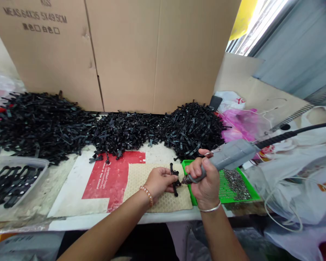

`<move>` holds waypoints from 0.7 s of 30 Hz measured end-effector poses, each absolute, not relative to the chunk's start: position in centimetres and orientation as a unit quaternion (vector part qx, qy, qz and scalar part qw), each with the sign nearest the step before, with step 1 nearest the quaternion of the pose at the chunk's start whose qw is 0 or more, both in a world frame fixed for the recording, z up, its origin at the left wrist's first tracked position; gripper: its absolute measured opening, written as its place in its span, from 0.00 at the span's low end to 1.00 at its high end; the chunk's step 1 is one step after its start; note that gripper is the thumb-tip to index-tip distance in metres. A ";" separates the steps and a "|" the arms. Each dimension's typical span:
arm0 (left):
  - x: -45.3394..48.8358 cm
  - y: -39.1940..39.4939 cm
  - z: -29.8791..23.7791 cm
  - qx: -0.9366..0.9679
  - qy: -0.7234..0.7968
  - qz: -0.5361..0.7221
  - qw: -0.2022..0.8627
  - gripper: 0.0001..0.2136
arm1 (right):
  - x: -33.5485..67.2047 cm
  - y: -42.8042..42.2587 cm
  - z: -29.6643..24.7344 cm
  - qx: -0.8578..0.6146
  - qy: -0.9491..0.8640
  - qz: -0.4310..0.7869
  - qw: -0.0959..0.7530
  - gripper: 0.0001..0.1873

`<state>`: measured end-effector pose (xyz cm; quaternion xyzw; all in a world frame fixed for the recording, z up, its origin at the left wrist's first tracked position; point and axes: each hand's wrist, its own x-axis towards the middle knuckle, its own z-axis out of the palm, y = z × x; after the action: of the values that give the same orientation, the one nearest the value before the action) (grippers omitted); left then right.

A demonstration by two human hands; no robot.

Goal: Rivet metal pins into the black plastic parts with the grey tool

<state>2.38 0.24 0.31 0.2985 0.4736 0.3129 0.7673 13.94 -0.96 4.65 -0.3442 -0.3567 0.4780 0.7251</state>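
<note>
My left hand (pixel 160 183) is closed on a small black plastic part (pixel 175 190) with several arms, held over a tan honeycomb-textured mat (pixel 141 174). Wrapped in my right hand (pixel 208 181) is a grey electric screwdriver (pixel 229 156), tilted so that its tip points left and down at the black part. The tip is very close to the part; whether it touches is too small to tell. Just behind and right of my right hand lies a green tray (pixel 250 186) with many small silvery screws (pixel 237 185) heaped at its right side.
Heaps of black plastic parts (pixel 43 127) line the back of the table before a tall cardboard box (pixel 125 54). A clear bin (pixel 40 168) at left holds joined black pieces. Plastic bags (pixel 296 185) crowd the right, where the screwdriver's black cable (pixel 301 130) runs off.
</note>
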 end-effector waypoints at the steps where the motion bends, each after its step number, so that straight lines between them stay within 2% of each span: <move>1: 2.4 0.2 0.3 0.298 0.471 0.313 0.769 0.05 | 14.0 -1.0 4.6 -0.347 -0.356 0.476 0.725 0.13; 15: 2.3 0.2 0.1 0.300 0.468 0.325 0.765 0.11 | 13.9 -0.9 4.2 -0.366 -0.365 0.460 0.722 0.14; 21: 2.4 0.1 0.4 0.299 0.472 0.320 0.765 0.07 | 13.7 -0.9 4.1 -0.355 -0.378 0.465 0.718 0.13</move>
<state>2.37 0.10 0.44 0.2992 0.4720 0.3200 0.7650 13.72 -0.87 4.08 -0.3547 -0.3780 0.4650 0.7177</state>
